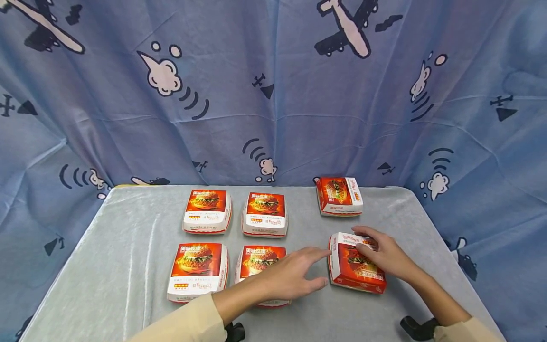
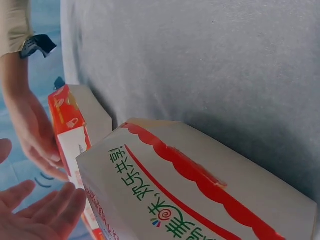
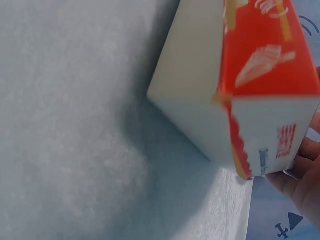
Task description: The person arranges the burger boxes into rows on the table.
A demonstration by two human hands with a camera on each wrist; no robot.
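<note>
A red and white burger box sits turned at the front right of the table, its print facing away from me. My right hand holds it by the far right side, the thumb across the lid. In the right wrist view the fingers curl against the box's side. Stretched over the front middle burger box, my left hand has its fingers extended and the index fingertip at the held box's left edge. Whether that fingertip touches is unclear.
Three more burger boxes are near: front left, back left and back middle. Another burger box, turned sideways, stands at the back right. A grey cloth covers the table; a blue patterned curtain hangs behind.
</note>
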